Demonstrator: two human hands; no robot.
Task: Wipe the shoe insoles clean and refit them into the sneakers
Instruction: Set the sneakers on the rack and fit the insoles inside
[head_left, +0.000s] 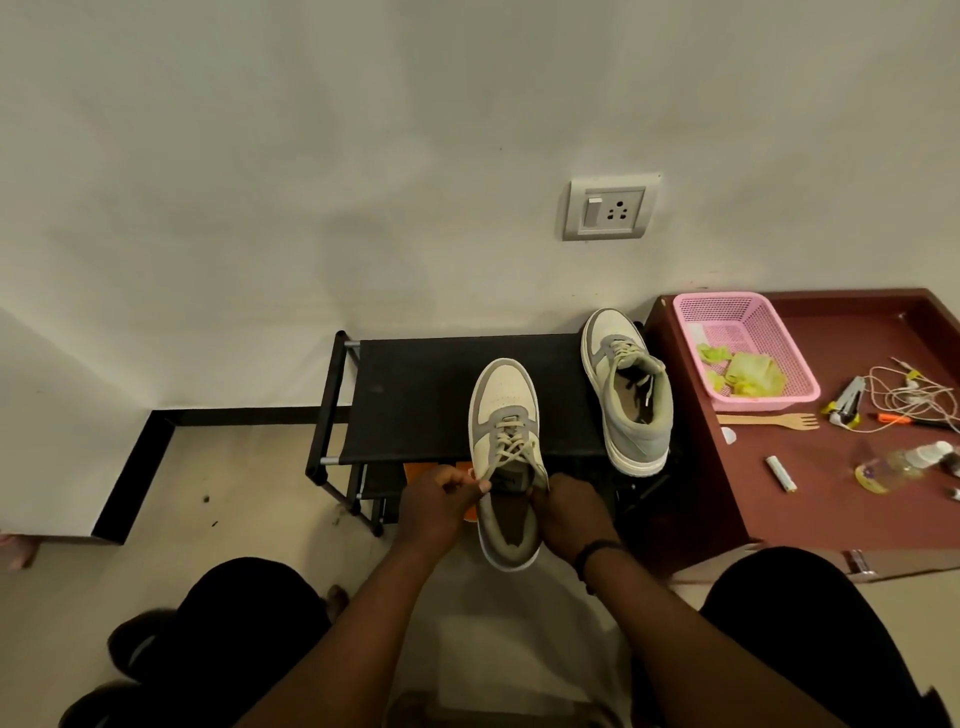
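A pale wall (311, 156) fills the upper half of the view, with a switch and socket plate (609, 208) set into it on the right. Below it a black shoe rack (415, 395) with a fabric top stands against the wall, and just beside it on the right is a dark red table (810, 493). On the table sits a pink mesh basket (789, 358) holding crumpled yellow-green cloth (748, 374); nearer the front lie a wooden fork (769, 421), a tangle of white cable (914, 395), a small white tube (781, 473) and a clear bottle (893, 465) on its side. Two cream and grey sneakers are on the rack. The far sneaker (628, 395) rests at the rack's right end, toe to the wall, its laces loose. The near sneaker (506, 452) overhangs the rack's front edge with its heel toward the person. The left hand (439, 506) pinches a lace end at the shoe's left side, and the right hand (574, 512), a dark band on its wrist, grips the right side of the shoe's opening. Inside the near sneaker a brown insole (511, 525) shows at the heel; the far sneaker's inside is too dim to tell.
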